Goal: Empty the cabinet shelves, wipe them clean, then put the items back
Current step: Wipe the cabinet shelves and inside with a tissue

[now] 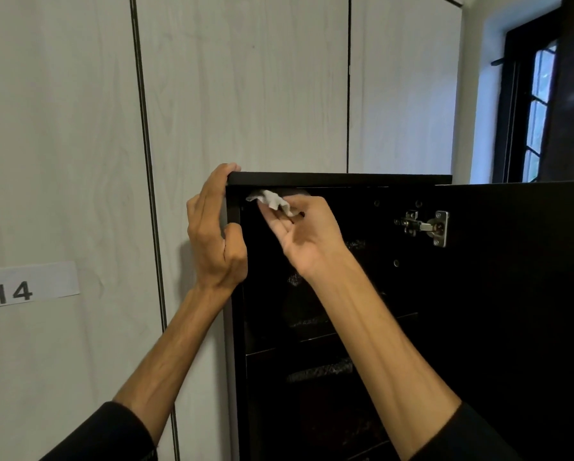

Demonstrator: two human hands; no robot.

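Right hand [304,227] — palm turned toward the camera, fingers curled up and pinching one crumpled white cloth [272,201]. The cloth sits just under the top panel of the black cabinet [339,178], at the upper left corner of the opening; its long axis runs roughly left-right, the free end pointing toward the cabinet's left side wall. Whether it touches the underside of the top panel cannot be told.

Left hand [216,227] — wrapped on the cabinet's top left corner, fingertips hooked over the top edge, thumb bent round the front edge of the side wall lower down. Both sleeves dark, pushed back from the forearms.

Cabinet interior very dark. Two shelf edges [329,337] can be made out, one below the other; dim glinting shapes lie on them, too dark to identify. The door [518,294] stands swung out at right, carrying one metal hinge [427,226] near its upper inner edge.

Behind: pale wood-grain panels [239,88], two dark vertical seams. One paper label [26,286] reading 14 on the left panel. One dark-framed window [528,104] at far right.
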